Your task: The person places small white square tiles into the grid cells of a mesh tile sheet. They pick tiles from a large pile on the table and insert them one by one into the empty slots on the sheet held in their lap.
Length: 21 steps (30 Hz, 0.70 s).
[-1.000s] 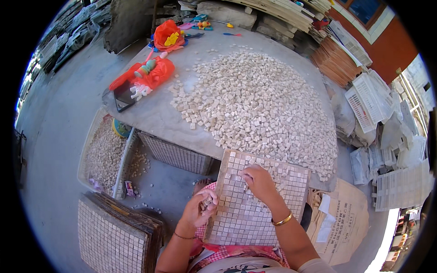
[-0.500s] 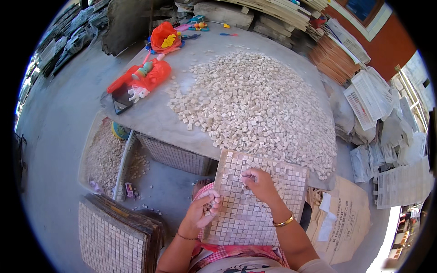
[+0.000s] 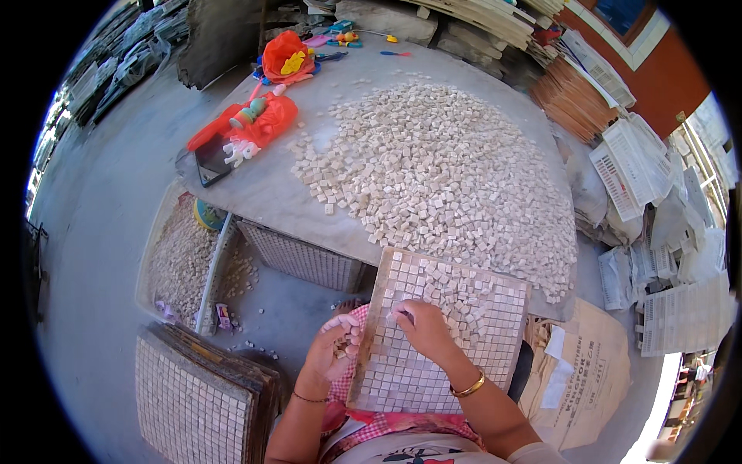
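Note:
On my lap rests a tilted wooden-edged board (image 3: 379,390) with a grid that holds rows of small pale stone tiles. My right hand (image 3: 423,326) is over the board's left-middle part, thumb and forefinger pinched on what looks like one small tile at the grid. Loose stone tiles (image 3: 456,292) lie scattered on top of the rows, just beyond and right of that hand. Left of the board, my left hand (image 3: 332,349) is curled palm-up around several small stone tiles (image 3: 341,349), partly hidden by its fingers.
A large pile of stone tiles (image 3: 440,170) covers the stone table (image 3: 263,197). Red plastic bags (image 3: 270,120), a phone (image 3: 210,164) and toys are at its far left. Tile-filled boards (image 3: 193,394) stand lower left, near a bin of tiles (image 3: 178,263). White crates (image 3: 630,166) are at right.
My right hand has moved left and slightly nearer across the board, uncovering the loose tiles beyond it. My left hand has shifted a little left, still curled around its tiles.

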{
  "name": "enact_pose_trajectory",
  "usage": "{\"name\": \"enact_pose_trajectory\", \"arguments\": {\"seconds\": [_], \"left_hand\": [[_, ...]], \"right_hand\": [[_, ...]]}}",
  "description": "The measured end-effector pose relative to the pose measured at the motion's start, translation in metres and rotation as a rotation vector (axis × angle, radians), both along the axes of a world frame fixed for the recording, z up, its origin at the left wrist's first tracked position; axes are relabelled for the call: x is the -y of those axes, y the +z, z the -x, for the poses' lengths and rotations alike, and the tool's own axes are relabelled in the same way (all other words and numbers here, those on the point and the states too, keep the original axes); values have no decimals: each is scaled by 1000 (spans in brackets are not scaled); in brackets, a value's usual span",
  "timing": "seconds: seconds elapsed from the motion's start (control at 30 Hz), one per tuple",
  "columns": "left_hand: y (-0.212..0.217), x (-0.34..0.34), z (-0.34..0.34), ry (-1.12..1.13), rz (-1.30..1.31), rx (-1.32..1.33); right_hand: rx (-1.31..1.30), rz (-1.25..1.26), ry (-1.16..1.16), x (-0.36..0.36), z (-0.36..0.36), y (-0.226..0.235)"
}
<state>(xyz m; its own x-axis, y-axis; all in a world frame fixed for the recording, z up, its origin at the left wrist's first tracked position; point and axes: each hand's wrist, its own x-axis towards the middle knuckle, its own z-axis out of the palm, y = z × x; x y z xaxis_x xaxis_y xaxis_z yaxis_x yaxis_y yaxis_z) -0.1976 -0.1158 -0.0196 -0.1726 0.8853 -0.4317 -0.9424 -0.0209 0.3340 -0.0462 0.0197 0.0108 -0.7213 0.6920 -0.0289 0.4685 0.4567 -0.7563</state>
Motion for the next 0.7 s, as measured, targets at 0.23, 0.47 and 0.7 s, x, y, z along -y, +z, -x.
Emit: {"name": "enact_pose_trajectory", "arguments": {"seconds": [0.23,0.47,0.7], "left_hand": [[-4,1,-2,-103,127,-471],[12,-26,-12,-202,180,-828],[18,-55,-30,-129,14,-1674]], "right_hand": [[195,-186,-17,21,18,-5],[40,-145,47,-1,4,-9],[-54,-44,-296,-22,-79,16]]}}
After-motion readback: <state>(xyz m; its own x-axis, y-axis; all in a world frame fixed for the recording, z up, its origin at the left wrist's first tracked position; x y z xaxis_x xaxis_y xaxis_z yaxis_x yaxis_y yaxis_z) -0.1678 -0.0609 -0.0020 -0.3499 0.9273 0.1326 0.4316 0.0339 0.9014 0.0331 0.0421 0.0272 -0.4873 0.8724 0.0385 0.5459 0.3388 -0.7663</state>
